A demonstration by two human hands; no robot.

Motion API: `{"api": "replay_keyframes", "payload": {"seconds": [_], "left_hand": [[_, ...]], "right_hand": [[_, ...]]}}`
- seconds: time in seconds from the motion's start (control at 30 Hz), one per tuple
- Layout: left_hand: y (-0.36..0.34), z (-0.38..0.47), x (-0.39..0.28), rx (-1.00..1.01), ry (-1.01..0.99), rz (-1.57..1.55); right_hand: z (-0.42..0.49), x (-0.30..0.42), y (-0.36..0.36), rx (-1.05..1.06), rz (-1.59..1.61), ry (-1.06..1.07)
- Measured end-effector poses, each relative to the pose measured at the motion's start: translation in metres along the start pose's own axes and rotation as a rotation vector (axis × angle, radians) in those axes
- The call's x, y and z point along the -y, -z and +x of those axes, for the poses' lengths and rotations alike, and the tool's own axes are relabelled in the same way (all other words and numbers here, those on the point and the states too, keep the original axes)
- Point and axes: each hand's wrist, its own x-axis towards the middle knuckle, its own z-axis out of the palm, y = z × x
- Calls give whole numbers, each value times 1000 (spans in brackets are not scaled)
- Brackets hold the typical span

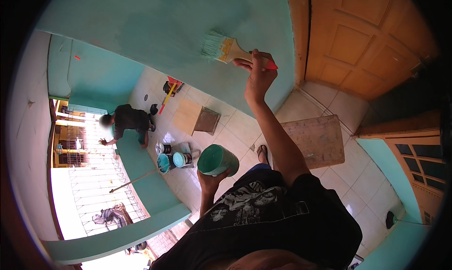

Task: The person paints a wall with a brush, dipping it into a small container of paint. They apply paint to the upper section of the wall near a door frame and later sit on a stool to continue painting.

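My right hand (259,70) grips the wooden handle of a wide paintbrush (231,49), whose handle end is red. The bristles, coated in pale green paint, touch the teal wall (162,26), where a darker patch shows around and left of them. Lower down, my left hand (212,180) holds a green plastic container (219,160) from below, its mouth tilted towards the camera. Green shows inside the container, but its fill level cannot be told.
Paint buckets (165,163) stand on the tiled floor, a long pole (136,181) leaning from one. Another person (130,123) bends by the barred window. A wooden board (312,141) lies near my foot. An orange panelled door (356,40) adjoins the wall.
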Motion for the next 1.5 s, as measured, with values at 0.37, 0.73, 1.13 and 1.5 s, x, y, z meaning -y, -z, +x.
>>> {"api": "replay_keyframes", "payload": {"seconds": [0.37, 0.73, 1.13, 1.5], "left_hand": [[-1, -10, 1, -19, 6, 0], [-3, -12, 10, -32, 13, -39], [-9, -16, 2, -38, 34, -38], [-10, -21, 5, -76, 6, -52]], "right_hand": [[100, 1, -29, -64, 233, 41], [87, 1, 31, -136, -179, 390], [150, 47, -28, -13, 200, 314], [155, -6, 76, -83, -120, 263]]}}
